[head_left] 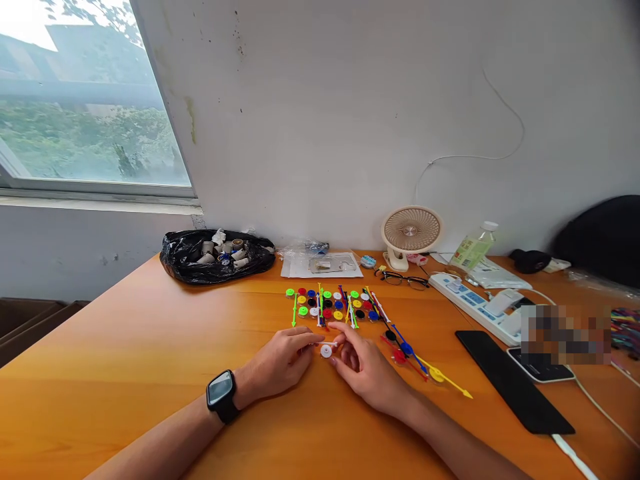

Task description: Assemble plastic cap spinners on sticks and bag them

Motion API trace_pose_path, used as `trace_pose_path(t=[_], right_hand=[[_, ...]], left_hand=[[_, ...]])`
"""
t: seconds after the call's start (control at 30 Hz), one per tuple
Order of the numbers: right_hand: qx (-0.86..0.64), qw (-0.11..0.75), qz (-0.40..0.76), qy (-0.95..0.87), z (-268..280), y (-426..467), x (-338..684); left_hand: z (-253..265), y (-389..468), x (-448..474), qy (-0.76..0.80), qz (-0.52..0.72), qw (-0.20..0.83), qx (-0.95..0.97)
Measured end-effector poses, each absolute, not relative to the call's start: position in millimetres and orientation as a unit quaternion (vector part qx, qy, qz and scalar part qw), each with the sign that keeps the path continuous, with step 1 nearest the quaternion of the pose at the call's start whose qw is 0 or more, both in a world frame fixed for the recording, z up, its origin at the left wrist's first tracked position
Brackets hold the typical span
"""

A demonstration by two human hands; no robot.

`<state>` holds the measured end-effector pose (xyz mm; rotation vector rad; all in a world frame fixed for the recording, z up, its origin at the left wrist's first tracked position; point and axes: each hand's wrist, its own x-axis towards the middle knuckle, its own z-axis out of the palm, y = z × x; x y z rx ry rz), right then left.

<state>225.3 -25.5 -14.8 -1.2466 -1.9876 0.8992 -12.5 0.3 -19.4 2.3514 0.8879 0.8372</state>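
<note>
My left hand [277, 362] is closed, fingertips pinching the left end of a thin white plastic arrow [325, 344]. Just below the arrow is a white round disc [326, 351] with a clear rim; whether the two are joined I cannot tell. My right hand [369, 373] is at the arrow's other end, its forefinger stretched above and its thumb apart beside the disc. Beyond my hands lie rows of coloured discs, among them a green disc [303, 311], with coloured arrows such as a green arrow [295, 312]. Right of them, a yellow arrow [453, 385] lies on a yellow disc [436, 375].
A black plastic bag [175, 257] of cardboard tubes sits at the back left. Along the wall stand a clip fan [411, 230] and a bottle [473, 248]. Glasses [407, 279], a power strip [470, 310] and a black slab [515, 380] with a white cable occupy the right.
</note>
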Motion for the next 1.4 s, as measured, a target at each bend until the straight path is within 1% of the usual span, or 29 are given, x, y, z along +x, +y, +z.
trace_pose_path(t=[0.07, 0.2, 0.37, 0.47, 0.63, 0.77, 0.87, 0.97, 1.13, 1.3, 1.4], right_hand=[[-0.474, 0.339, 0.349, -0.734, -17, -23, 224], [-0.438, 0.387, 0.322, -0.745, -9, -21, 225], [-0.431, 0.396, 0.304, -0.751, -2, -22, 224], [-0.443, 0.397, 0.338, -0.729, -4, -20, 223], [-0.476, 0.432, 0.441, -0.626, -10, -15, 225], [-0.495, 0.414, 0.504, -0.574, -13, -12, 226], [-0.509, 0.384, 0.525, -0.565, -16, -10, 227], [-0.516, 0.370, 0.516, -0.576, -21, -8, 228], [-0.516, 0.379, 0.472, -0.606, -24, -6, 231], [-0.516, 0.387, 0.463, -0.608, -23, -4, 230], [-0.520, 0.392, 0.476, -0.591, -22, -4, 229]], left_hand=[[-17, 0, -12, 0.316, 0.302, 0.250, 0.864], [-13, -3, -12, 0.310, 0.306, 0.255, 0.863], [-14, -3, -11, 0.329, 0.317, 0.283, 0.843], [-15, -1, -11, 0.334, 0.310, 0.265, 0.850], [-18, 1, -10, 0.326, 0.315, 0.234, 0.860], [-18, 1, -9, 0.318, 0.297, 0.217, 0.874], [-18, 1, -9, 0.306, 0.285, 0.202, 0.886], [-18, 1, -8, 0.299, 0.287, 0.180, 0.892], [-18, 0, -7, 0.287, 0.278, 0.137, 0.906], [-18, 1, -8, 0.289, 0.288, 0.133, 0.903], [-19, 1, -7, 0.290, 0.294, 0.135, 0.901]])
